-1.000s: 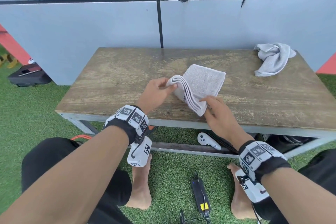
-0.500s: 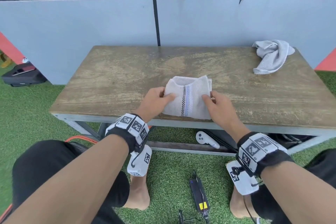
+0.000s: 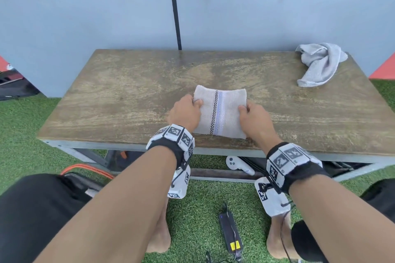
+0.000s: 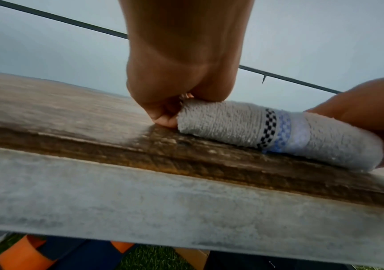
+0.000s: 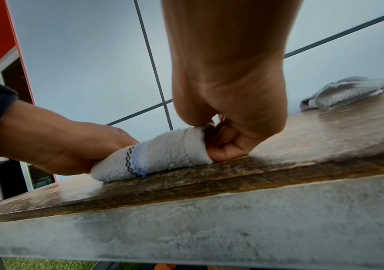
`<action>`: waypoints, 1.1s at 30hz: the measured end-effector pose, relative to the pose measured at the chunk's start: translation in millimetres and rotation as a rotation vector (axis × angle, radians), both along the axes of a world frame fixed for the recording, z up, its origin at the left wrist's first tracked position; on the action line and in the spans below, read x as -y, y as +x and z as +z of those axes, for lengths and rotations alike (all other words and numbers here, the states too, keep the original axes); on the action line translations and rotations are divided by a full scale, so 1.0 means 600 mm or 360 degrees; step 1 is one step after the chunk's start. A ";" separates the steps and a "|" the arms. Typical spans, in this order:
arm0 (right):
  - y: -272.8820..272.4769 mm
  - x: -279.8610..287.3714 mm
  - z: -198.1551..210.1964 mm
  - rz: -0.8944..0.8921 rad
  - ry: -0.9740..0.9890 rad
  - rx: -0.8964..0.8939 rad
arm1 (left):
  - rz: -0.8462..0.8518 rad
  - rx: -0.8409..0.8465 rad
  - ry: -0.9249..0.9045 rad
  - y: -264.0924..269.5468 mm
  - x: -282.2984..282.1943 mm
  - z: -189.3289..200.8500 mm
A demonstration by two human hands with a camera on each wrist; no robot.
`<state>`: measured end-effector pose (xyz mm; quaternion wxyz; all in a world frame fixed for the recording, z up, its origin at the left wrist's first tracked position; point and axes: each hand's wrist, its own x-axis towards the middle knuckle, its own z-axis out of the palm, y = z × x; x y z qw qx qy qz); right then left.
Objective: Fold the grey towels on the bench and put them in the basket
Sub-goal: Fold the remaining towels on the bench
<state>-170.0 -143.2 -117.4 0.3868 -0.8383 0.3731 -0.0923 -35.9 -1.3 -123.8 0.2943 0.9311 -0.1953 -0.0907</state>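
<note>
A: What has changed since a second ago?

B: The towel (image 3: 220, 111) was half lifted and slanted then. Now it lies flat and square near the front edge of the bench (image 3: 119, 96), stripe on top.

A: And the hands?

B: The left hand (image 3: 185, 111) pinches its left edge, thumb above and fingers curled below. The right hand (image 3: 255, 118) grips the right edge in the same manner.

A: So the folding is finished?

B: I think yes; carrying it comes next. I see no basket. Another towel (image 3: 320, 64) waits crumpled at the far right corner.
</note>
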 end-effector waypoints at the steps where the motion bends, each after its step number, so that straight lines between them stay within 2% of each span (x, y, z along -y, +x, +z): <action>1: 0.002 0.001 -0.001 -0.0014 -0.0012 -0.0009 | 0.0029 0.0035 0.0019 0.000 0.003 -0.002; 12: 0.002 -0.005 -0.003 -0.0063 -0.0100 -0.0013 | 0.0116 0.0166 0.0122 -0.015 0.007 0.002; 15: 0.005 -0.004 -0.004 -0.0094 -0.0069 -0.0006 | 0.0138 0.0116 0.0115 -0.015 0.010 0.006; 19: -0.001 -0.005 0.008 -0.0224 -0.0044 0.0084 | 0.0224 -0.0039 -0.0049 -0.012 0.008 0.016; 21: -0.010 -0.013 0.016 -0.0200 -0.0317 0.0127 | 0.0248 0.0139 -0.0135 -0.022 0.006 0.022; 23: -0.013 -0.021 0.020 -0.0038 -0.0832 0.0240 | 0.0061 0.0593 -0.0188 -0.035 0.007 0.021; 25: -0.005 -0.027 0.018 0.0262 -0.1107 0.0322 | -0.0297 0.0841 -0.0193 -0.047 0.012 0.007; 27: 0.008 -0.028 0.008 0.0561 -0.1059 0.0108 | -0.0584 0.0787 -0.0025 -0.056 0.020 -0.013; 28: 0.013 -0.028 0.000 0.0647 -0.0974 -0.0058 | -0.0640 0.0698 0.0104 -0.059 0.023 -0.022; 30: 0.021 -0.024 -0.017 0.0668 -0.0774 -0.0281 | -0.0649 0.0558 0.0297 -0.050 0.026 -0.032; 33: 0.026 -0.017 -0.025 0.0630 -0.0690 -0.0330 | -0.0684 0.0435 0.0357 -0.036 0.028 -0.030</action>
